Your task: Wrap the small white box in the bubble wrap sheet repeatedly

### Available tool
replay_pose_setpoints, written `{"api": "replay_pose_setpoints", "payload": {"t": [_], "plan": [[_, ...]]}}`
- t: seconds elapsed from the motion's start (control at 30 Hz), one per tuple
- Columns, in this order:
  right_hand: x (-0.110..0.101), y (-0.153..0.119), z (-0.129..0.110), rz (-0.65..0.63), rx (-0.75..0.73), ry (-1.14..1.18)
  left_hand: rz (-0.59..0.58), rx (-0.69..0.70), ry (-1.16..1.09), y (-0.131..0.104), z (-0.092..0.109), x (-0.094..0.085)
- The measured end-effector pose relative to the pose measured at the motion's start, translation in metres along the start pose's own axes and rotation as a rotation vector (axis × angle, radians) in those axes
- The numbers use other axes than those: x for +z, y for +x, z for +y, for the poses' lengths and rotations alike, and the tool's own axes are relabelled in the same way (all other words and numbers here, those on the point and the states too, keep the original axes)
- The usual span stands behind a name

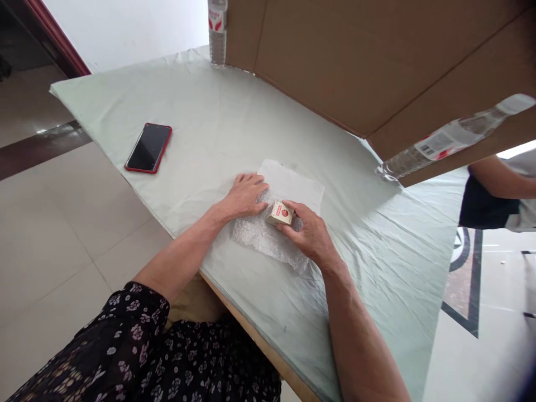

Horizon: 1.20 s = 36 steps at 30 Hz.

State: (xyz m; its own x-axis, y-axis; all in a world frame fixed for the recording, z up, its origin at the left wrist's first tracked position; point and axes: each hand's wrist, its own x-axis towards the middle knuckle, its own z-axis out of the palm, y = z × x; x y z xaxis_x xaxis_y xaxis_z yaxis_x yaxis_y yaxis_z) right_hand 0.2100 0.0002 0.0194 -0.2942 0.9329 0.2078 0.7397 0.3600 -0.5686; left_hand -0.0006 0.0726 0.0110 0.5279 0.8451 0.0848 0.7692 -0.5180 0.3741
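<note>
A sheet of bubble wrap (pixel 274 240) lies on the cloth-covered table, its far part smooth and whitish. On it is a small cream box (pixel 281 213) with a red round mark and red lettering on top. My right hand (pixel 309 231) grips the box from the right, thumb on the near side and fingers on the far side. My left hand (pixel 246 195) rests flat on the left part of the bubble wrap, fingers spread, its thumb close to the box's left side. The underside of the box is hidden.
A phone in a red case (pixel 148 148) lies to the left. A large cardboard panel (pixel 318 61) stands at the back, with one water bottle (pixel 218 33) at its left end and another bottle (pixel 452 139) at its right. Another person's arm (pixel 500 177) shows at the right edge.
</note>
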Motion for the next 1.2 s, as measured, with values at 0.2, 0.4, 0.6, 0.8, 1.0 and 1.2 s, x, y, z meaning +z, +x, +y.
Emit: {"api": "replay_pose_setpoints", "payload": {"t": [0.2,0.4,0.6,0.8,1.0,1.2], "plan": [[0.001,0.002,0.0,-0.014,0.023,0.025,-0.004,0.002,-0.014,0.001,-0.002,0.001],[0.0,-0.001,0.002,-0.008,0.016,-0.022,0.013,0.005,-0.003,0.001,-0.003,0.003],[-0.012,-0.052,-0.023,0.123,-0.132,-0.268,-0.002,0.008,0.001,0.001,-0.002,0.0],[0.012,-0.078,-0.038,0.096,-0.276,-0.483,0.038,-0.02,-0.036,0.001,-0.001,0.003],[0.007,-0.053,-0.04,0.288,-0.161,-0.385,0.171,-0.019,-0.368,-0.002,0.01,-0.014],[-0.011,-0.018,-0.032,0.297,0.034,-0.227,0.002,0.113,-0.656,-0.014,0.018,-0.038]]}}
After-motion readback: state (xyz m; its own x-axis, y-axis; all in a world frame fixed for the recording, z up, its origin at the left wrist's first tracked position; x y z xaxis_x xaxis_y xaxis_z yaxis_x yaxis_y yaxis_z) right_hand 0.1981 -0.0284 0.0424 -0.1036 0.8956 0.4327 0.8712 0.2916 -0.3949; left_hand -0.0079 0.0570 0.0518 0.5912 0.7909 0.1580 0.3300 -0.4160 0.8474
